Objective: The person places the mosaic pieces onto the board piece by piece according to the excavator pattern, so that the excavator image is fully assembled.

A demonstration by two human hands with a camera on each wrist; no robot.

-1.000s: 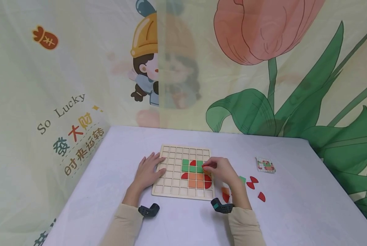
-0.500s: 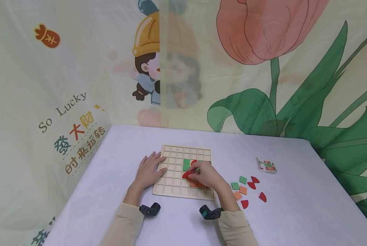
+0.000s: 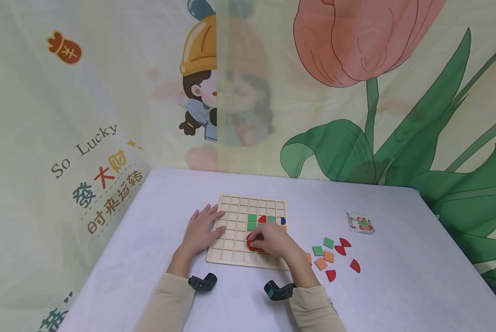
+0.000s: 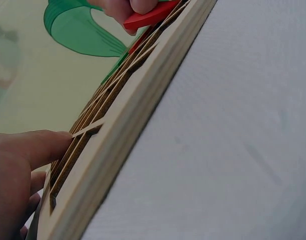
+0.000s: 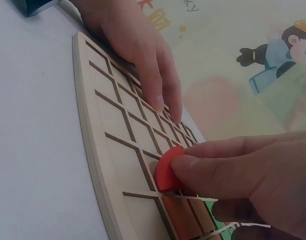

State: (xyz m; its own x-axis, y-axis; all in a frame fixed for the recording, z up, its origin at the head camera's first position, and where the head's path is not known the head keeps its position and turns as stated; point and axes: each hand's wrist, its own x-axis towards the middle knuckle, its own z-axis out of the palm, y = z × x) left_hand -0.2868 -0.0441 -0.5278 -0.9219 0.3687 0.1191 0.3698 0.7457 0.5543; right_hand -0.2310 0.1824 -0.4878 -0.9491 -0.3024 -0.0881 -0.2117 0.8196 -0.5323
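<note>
A wooden grid board (image 3: 233,237) lies on the white table. My left hand (image 3: 202,233) rests on its left edge, fingers and thumb extended. Over the board's lower middle, my right hand (image 3: 274,240) pinches a red quarter-circle tile (image 5: 168,170) between thumb and index finger. The tile stands tilted at a cell beside an orange tile (image 5: 180,217). Set in cells farther up are green square tiles (image 3: 252,226), a red quarter-circle (image 3: 262,219) and a partly blue tile (image 3: 283,221). My right hand hides several other cells in the head view.
Loose tiles lie right of the board: green squares (image 3: 318,251), orange squares (image 3: 328,257) and red quarter-circles (image 3: 355,265). Farther back on the right is a small pattern card (image 3: 360,223). A printed cloth (image 3: 248,157) hangs behind the table.
My right hand has moved left and toward me, from the board's right edge to its lower middle, with a red tile in its fingers. My left hand stays where it was.
</note>
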